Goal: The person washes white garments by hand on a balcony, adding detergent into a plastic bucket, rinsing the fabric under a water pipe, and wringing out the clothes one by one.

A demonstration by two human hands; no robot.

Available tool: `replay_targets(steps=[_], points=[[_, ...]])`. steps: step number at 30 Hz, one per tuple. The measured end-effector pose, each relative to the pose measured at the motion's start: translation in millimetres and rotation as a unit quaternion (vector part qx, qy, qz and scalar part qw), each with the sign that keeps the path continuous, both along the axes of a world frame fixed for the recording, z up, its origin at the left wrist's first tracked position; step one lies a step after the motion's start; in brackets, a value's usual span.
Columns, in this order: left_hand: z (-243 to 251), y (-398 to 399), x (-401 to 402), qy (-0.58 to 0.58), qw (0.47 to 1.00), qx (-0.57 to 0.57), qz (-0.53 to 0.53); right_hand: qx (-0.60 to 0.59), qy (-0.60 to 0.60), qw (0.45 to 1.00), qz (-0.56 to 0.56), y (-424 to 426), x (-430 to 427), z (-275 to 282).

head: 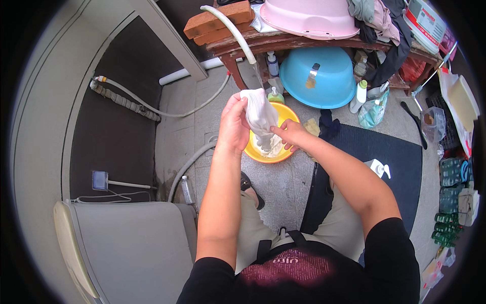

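Note:
My left hand [236,123] grips the upper edge of a wet white cloth item [260,112], perhaps a sock, between thumb and fingers. Lower on its right side, my right hand [289,133] pinches the same cloth. The cloth hangs over a yellow plastic basin [283,155] on the floor, where more pale cloth [274,149] lies. A thin stream of water falls from the end of a white hose [243,43] just above the cloth. Behind the basin stands a green pump bottle [276,96].
An upturned blue basin [322,81] leans under a worn wooden bench [277,41] carrying bricks [220,21] and a pink basin [309,17]. A dark mat [379,152] lies on the right, with a white pump bottle [376,166]. A grey hose [190,161] crosses the floor on the left.

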State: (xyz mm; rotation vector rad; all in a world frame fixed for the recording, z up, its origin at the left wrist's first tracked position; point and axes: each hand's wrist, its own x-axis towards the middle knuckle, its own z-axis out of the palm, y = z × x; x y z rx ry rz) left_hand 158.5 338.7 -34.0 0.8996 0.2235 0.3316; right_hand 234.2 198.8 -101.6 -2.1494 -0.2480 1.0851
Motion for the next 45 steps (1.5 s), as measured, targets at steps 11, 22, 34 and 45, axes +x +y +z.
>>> replay_targets(steps=[11, 22, 34, 45], points=[[-43, 28, -1, 0.177, 0.960, 0.024, 0.215, 0.409, 0.295, 0.817, -0.280, -18, 55, -3], [-60, -28, 21, 0.194, 0.832, 0.520, 0.006, 0.487, 0.214, 0.832, -0.156, -23, 46, 29], [-41, -22, 26, 0.132, 0.979, 0.148, -0.050, 0.449, 0.215, 0.862, -0.098, -39, 50, 48], [-25, -23, 20, 0.101, 0.984, 0.135, -0.050, 0.088, -0.309, 0.946, 0.052, -38, 50, 37]])
